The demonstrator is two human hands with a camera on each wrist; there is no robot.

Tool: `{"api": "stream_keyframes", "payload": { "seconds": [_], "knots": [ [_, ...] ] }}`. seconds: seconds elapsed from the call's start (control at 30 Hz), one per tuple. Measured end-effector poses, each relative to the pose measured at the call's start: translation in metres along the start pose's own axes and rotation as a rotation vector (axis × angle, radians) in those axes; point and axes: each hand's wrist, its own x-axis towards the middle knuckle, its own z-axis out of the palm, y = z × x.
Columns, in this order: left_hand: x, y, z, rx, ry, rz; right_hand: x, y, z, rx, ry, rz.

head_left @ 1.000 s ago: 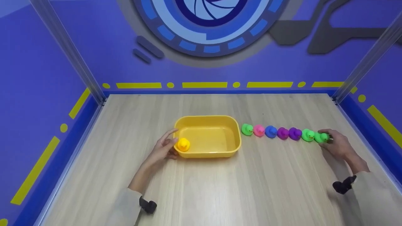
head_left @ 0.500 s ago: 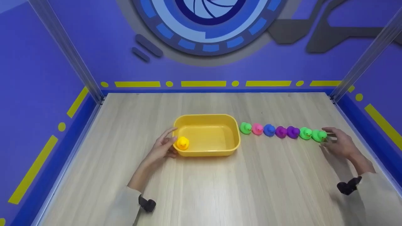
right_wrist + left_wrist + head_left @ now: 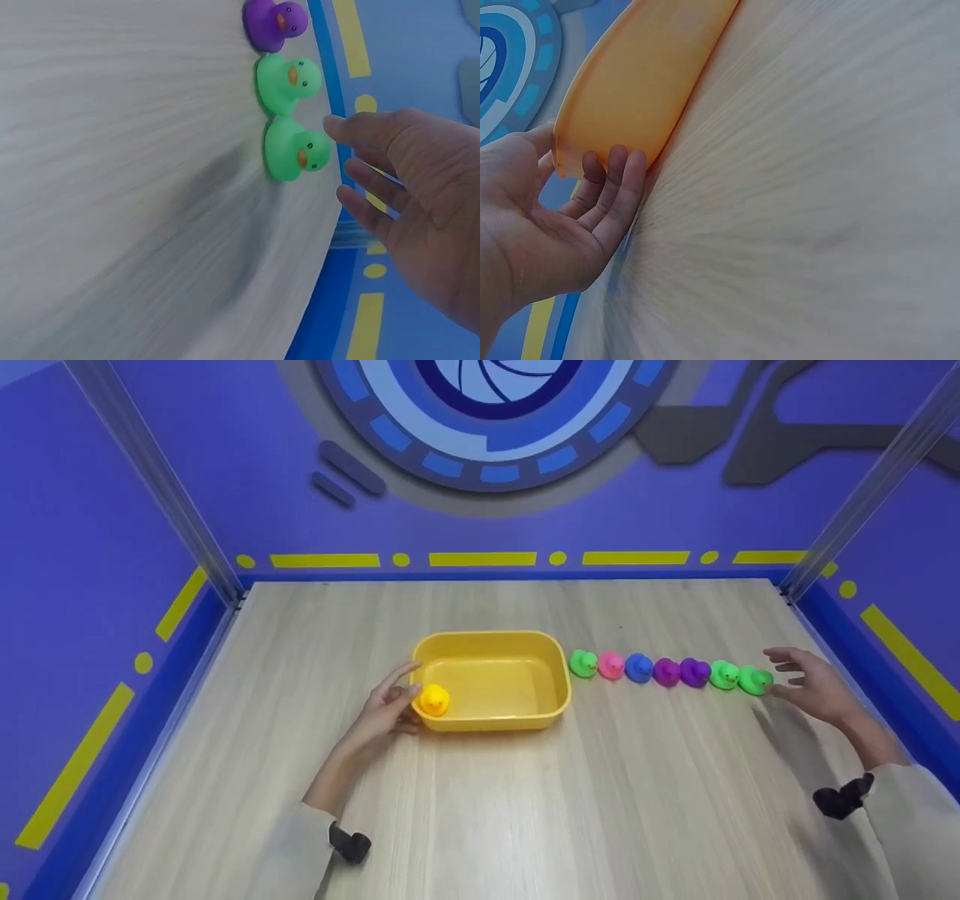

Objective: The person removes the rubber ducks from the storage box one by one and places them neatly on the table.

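A yellow plastic basin point(image 3: 502, 721) stands on the wooden table, with a yellow rubber duck point(image 3: 434, 700) in its left front corner. My left hand point(image 3: 386, 709) holds the basin's left end; in the left wrist view the fingers point(image 3: 619, 191) lie along its outer wall. From the basin's right side runs a row of rubber ducks: green point(image 3: 583, 664), pink point(image 3: 611, 666), blue point(image 3: 639, 668), two purple point(image 3: 681, 673), then two green. Just right of the end green duck point(image 3: 755, 680) my right hand point(image 3: 814, 686) hovers with parted fingers, holding nothing.
Blue printed panels point(image 3: 480, 536) wall in the table at the back and both sides, with metal posts at the corners. Bare wooden tabletop point(image 3: 525, 802) stretches in front of the basin and the duck row.
My right hand has let go of the end green duck and drawn away to the right, its fingers spreading. The left hand stays at the basin; the head view shifts slightly.
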Motion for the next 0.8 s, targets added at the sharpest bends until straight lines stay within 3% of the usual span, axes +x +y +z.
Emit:
{"api": "stream_keyframes", "payload": {
  "seconds": [0.2,0.5,0.6,0.8],
  "knots": [
    [-0.002,0.000,-0.002,0.046,0.026,0.035,0.016,-0.022,0.006,-0.028,-0.004,-0.067],
    [0.003,0.004,-0.003,0.120,-0.019,0.073,0.039,-0.060,0.012,-0.087,-0.025,-0.190],
    [0.007,0.008,-0.006,0.129,-0.050,0.053,0.044,-0.077,0.016,-0.088,-0.060,-0.204],
    [0.014,0.016,-0.014,0.049,-0.104,0.001,0.059,-0.115,0.023,-0.077,-0.146,-0.197]
  ]
}}
